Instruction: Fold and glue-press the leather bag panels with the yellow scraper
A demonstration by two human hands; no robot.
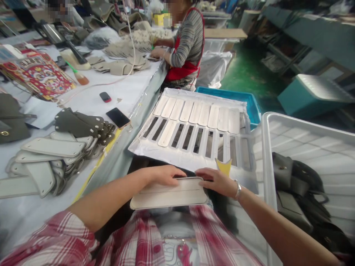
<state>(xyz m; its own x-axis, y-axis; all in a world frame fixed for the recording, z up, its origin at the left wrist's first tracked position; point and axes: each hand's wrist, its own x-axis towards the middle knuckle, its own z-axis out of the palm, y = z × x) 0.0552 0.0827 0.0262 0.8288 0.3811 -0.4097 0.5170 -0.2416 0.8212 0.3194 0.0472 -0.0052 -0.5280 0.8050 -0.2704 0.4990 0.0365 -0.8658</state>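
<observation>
A cream panel (pixel 169 196) with rounded corners is held lengthwise close to my body. My left hand (pixel 166 175) grips its far edge, the thumb side toward the middle. At the panel's right end, my right hand (pixel 216 181) has its fingers closed about the corner; the fingertips behind are hidden. Just beyond my hands a white slotted board (pixel 177 153) lies tilted. Its back row bears several similar cream panels (pixel 187 111), and one more panel (pixel 166 133) sits over the front row of dark slots. A yellow notched piece (pixel 224 167) is at the board's near edge.
On the left table lie stacked pale strips (pixel 52 147), dark grey strips (pixel 80 123), a phone (pixel 118 117) and a glue brush (pixel 80 77). At right stands a white crate (pixel 269 159) holding dark bags (pixel 294 199). A co-worker in a red apron (pixel 188 44) works beyond the board.
</observation>
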